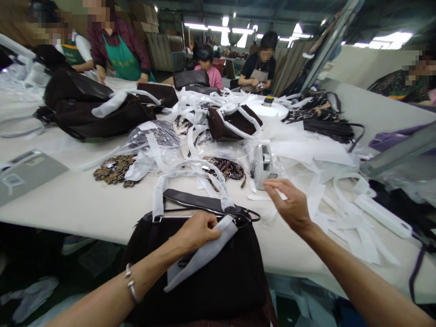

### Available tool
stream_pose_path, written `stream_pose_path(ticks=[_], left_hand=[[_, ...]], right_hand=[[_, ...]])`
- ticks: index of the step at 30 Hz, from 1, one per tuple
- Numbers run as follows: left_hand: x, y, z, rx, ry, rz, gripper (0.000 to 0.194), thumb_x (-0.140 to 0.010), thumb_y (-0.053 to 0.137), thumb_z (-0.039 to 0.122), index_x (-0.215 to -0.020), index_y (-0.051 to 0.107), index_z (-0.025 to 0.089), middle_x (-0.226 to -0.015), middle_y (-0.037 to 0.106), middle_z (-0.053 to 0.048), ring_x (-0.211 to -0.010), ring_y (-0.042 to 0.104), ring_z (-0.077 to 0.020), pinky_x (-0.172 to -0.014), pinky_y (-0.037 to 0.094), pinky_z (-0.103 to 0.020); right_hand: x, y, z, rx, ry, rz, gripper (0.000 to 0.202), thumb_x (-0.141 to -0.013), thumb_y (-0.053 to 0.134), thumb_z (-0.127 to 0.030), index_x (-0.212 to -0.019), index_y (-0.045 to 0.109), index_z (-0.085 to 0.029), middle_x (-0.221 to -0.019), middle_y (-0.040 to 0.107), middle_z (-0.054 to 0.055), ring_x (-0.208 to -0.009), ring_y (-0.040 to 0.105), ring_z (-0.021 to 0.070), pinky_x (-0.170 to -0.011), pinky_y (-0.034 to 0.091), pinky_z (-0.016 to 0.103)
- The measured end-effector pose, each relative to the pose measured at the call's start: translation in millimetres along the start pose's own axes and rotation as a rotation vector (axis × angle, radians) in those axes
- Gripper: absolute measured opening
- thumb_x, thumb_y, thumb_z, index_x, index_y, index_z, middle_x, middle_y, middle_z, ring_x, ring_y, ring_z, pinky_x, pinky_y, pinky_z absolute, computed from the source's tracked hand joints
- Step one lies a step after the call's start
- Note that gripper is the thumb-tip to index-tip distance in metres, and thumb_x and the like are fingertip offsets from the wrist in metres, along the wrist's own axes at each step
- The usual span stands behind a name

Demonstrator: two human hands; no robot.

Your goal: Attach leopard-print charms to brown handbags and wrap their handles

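Note:
A dark brown handbag [218, 281] stands upright at the table's near edge, its handles [187, 167] wrapped in white material. My left hand [199, 231] is closed in a pinch on a strip of white wrapping paper [207, 259], which slants across the bag's front below the right handle base. A silver zipper runs along the bag's top. To the right, my right hand [288, 202] is at the near end of a grey tape dispenser [263, 165]. Its fingertips are drawn together; whatever they hold is too small to make out.
Chains [114, 171] and a plastic bag [155, 136] lie beyond the handbag. Loose white strips [350, 227] cover the right side. More dark bags [98, 109] sit at the back left. Several people work across the table.

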State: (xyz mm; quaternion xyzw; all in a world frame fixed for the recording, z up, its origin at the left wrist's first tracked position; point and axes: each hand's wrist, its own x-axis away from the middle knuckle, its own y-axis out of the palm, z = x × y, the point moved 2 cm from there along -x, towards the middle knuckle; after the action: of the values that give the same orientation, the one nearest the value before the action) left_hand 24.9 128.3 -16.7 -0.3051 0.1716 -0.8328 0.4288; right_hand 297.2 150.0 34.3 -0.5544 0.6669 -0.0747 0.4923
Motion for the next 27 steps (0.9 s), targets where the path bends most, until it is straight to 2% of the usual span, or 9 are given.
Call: stream_pose_path(ticks=[2,5,8,11,14,17,22,25,27], left_hand=[[2.1,-1.5,3.4,-0.055,0.002,0.051,0.011,-0.070,0.053,0.026,-0.063,0.049,0.018,-0.058,0.047,0.005,-0.057,0.041,-0.0111,-0.051,0.022,-0.024],[3.3,-3.3,6.9,-0.125,0.018,0.098,0.010,-0.070,0.049,0.024,-0.062,0.046,0.019,-0.059,0.047,0.004,-0.058,0.042,-0.0116,-0.052,0.021,-0.026],[2.2,-2.0,5.0,-0.116,0.027,0.098,0.011,-0.073,0.048,0.025,-0.064,0.045,0.019,-0.060,0.046,0.004,-0.058,0.042,-0.0117,-0.052,0.020,-0.025],[1.2,0.1,1.0,-0.065,0.016,0.078,0.011,-0.073,0.048,0.026,-0.066,0.044,0.019,-0.059,0.044,0.005,-0.057,0.040,-0.0110,-0.052,0.021,-0.025],[1.9,1.1,-0.7,-0.004,-0.015,0.054,0.011,-0.073,0.048,0.027,-0.067,0.042,0.019,-0.058,0.041,0.006,-0.055,0.036,-0.0102,-0.051,0.021,-0.024],[3.6,2.2,-1.0,0.052,-0.039,0.042,0.012,-0.074,0.048,0.027,-0.068,0.041,0.020,-0.058,0.040,0.007,-0.055,0.034,-0.0101,-0.050,0.020,-0.024],[6.1,3.5,-2.0,0.045,-0.009,0.086,0.013,-0.075,0.049,0.028,-0.068,0.043,0.019,-0.060,0.043,0.006,-0.057,0.038,-0.0108,-0.051,0.020,-0.024],[7.6,2.5,0.8,0.011,-0.008,0.111,0.012,-0.075,0.049,0.026,-0.066,0.044,0.019,-0.060,0.046,0.005,-0.057,0.041,-0.0114,-0.052,0.021,-0.024],[8.6,0.9,4.7,-0.013,-0.009,0.123,0.011,-0.075,0.049,0.025,-0.067,0.047,0.019,-0.060,0.048,0.004,-0.058,0.043,-0.0120,-0.053,0.022,-0.025]], right_hand=[[-13.8,-17.2,28.0,0.036,0.246,0.115,0.022,-0.087,0.058,-0.033,-0.100,0.071,-0.021,-0.105,0.070,0.007,-0.101,0.062,0.0230,-0.099,0.043,0.040],[-29.7,-29.8,72.0,0.031,0.587,0.144,0.027,-0.080,0.062,-0.035,-0.098,0.072,-0.018,-0.107,0.070,0.008,-0.100,0.062,0.0239,-0.100,0.041,0.040],[-41.6,-23.5,105.4,-0.023,0.732,0.093,0.026,-0.079,0.062,-0.037,-0.088,0.072,-0.014,-0.091,0.072,0.008,-0.091,0.064,0.0230,-0.089,0.046,0.037],[-50.1,-3.6,123.1,-0.137,0.855,0.011,0.029,-0.083,0.061,-0.040,-0.079,0.070,-0.013,-0.077,0.071,0.006,-0.074,0.064,0.0174,-0.071,0.050,0.030],[-56.5,16.2,126.5,-0.215,0.961,-0.054,0.026,-0.087,0.063,-0.037,-0.081,0.066,-0.012,-0.077,0.067,0.002,-0.064,0.060,0.0118,-0.062,0.050,0.027],[-60.9,25.8,122.5,-0.246,1.025,-0.044,0.022,-0.091,0.061,-0.035,-0.089,0.063,-0.013,-0.082,0.064,0.000,-0.066,0.059,0.0107,-0.061,0.052,0.026],[-62.8,20.1,108.6,-0.315,1.021,0.095,0.022,-0.090,0.062,-0.034,-0.082,0.061,-0.014,-0.076,0.063,-0.001,-0.063,0.058,0.0100,-0.058,0.049,0.024],[-57.4,11.5,97.2,-0.367,0.976,0.196,0.022,-0.081,0.066,-0.030,-0.069,0.057,-0.016,-0.062,0.058,-0.003,-0.055,0.053,0.0096,-0.054,0.045,0.023],[-47.8,9.4,90.6,-0.403,0.968,0.218,0.023,-0.077,0.067,-0.029,-0.063,0.052,-0.018,-0.056,0.054,-0.004,-0.050,0.050,0.0091,-0.052,0.044,0.023]])
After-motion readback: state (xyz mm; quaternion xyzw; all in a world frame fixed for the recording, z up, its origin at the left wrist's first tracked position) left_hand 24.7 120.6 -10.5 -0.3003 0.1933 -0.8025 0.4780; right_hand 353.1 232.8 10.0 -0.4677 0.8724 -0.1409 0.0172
